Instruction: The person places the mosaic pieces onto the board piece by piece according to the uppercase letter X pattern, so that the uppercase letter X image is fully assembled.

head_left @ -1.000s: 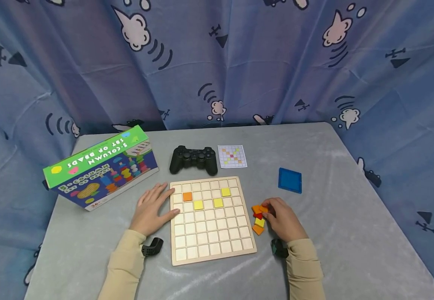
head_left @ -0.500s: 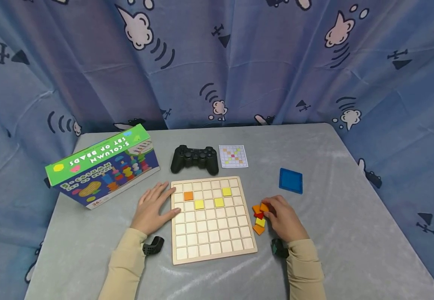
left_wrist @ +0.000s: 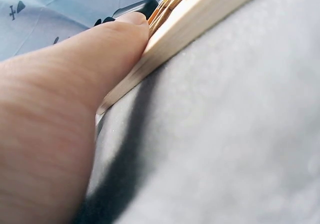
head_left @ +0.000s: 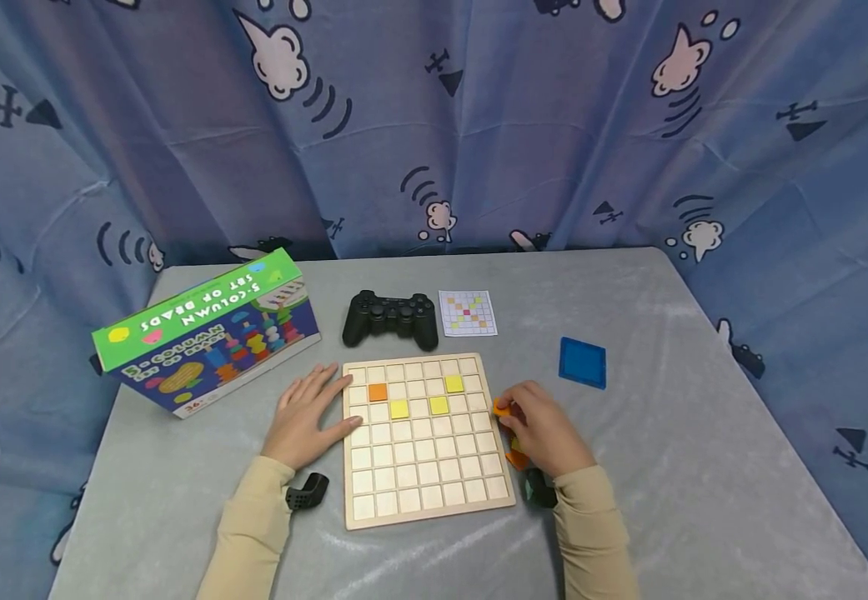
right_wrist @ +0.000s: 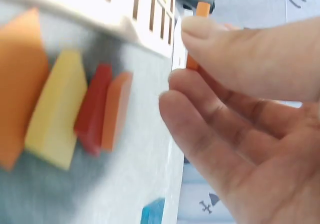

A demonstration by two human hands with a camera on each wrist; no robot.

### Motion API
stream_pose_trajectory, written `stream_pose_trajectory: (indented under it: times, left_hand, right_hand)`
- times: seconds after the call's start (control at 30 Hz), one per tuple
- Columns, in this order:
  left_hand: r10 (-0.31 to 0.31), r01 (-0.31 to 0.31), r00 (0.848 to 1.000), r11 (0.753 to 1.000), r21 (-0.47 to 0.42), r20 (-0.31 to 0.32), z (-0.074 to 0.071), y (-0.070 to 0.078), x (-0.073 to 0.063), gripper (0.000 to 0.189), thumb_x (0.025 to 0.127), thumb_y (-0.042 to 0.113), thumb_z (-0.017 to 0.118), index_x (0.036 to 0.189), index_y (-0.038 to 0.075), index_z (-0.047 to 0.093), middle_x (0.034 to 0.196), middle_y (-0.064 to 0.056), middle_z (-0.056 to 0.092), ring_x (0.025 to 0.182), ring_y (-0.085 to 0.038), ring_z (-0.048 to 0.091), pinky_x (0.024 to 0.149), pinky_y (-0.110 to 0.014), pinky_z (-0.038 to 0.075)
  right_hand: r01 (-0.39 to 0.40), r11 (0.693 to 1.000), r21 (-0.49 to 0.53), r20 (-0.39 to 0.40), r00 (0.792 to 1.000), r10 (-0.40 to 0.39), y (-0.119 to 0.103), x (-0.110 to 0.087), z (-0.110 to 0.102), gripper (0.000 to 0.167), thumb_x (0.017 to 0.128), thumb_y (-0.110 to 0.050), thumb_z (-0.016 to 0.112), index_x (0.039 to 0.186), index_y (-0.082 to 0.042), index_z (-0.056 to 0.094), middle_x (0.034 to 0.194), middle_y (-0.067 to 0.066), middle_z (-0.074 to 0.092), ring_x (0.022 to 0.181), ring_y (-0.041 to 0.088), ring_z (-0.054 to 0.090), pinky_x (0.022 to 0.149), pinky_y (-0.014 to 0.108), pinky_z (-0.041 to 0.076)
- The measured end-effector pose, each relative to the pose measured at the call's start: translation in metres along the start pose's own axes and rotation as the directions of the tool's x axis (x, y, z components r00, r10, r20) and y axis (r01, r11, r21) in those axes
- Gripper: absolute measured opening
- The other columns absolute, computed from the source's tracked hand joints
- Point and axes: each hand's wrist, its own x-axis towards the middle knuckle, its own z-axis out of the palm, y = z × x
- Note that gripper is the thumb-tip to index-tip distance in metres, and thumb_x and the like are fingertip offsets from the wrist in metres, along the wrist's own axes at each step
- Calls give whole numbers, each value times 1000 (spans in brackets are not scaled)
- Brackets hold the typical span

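My right hand [head_left: 542, 429] pinches an orange square tile [right_wrist: 202, 9] between thumb and fingers, just off the right edge of a wooden grid board [head_left: 422, 496]. Under and beside that hand lie loose tiles: a yellow tile [right_wrist: 57, 108], a red tile [right_wrist: 93, 108] and orange ones, partly hidden in the head view. On the board sit one orange tile [head_left: 378, 392] and several yellow tiles, such as the yellow tile [head_left: 454, 383] at upper right. My left hand [head_left: 304, 421] rests with spread fingers on the board's left edge, thumb [left_wrist: 132, 28] on the rim.
Behind the board lie a black game controller [head_left: 390, 320] and a small card [head_left: 467, 313] printed with a coloured grid. A blue shallow tray [head_left: 582, 362] is at the right. A green and blue toy box [head_left: 208, 333] stands at the left. A patterned curtain hangs behind.
My right hand has lifted an orange tile from the loose pile and moved left with it, toward the board's right edge. The left hand has stayed in place.
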Motion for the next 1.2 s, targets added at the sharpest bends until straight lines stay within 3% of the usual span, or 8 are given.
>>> stream_pose_trajectory:
  times: [0.37,0.83,1.2]
  left_hand:
    - [-1,1,1000,1000,2,19,0,0,2,72,86,53,64,145,19,44,156,-7,30,145,-29,21,118,-52,10]
    - [-11,11,1000,1000,7,29,-4,1,2,73,85,52,66,145,19,44,156,-8,29,145,-30,21,118,-52,10]
    - [-17,17,999,1000,-4,28,-5,2,1,72,85,52,66,145,19,44,156,-8,29,145,-30,20,118,-52,9]
  right_hand:
    - [45,999,1,28,999,-45,-18,14,11,18,81,4,72,91,-8,62,94,3,58,79,12,57,69,27,54]
    - [172,985,-13,59,983,-171,-40,19,30,19,79,3,74,89,-7,62,92,2,58,82,14,61,72,26,56]
    - [219,975,-30,155,965,-212,-62,25,44,16,81,-3,74,92,-9,63,92,0,58,83,12,58,76,26,54]
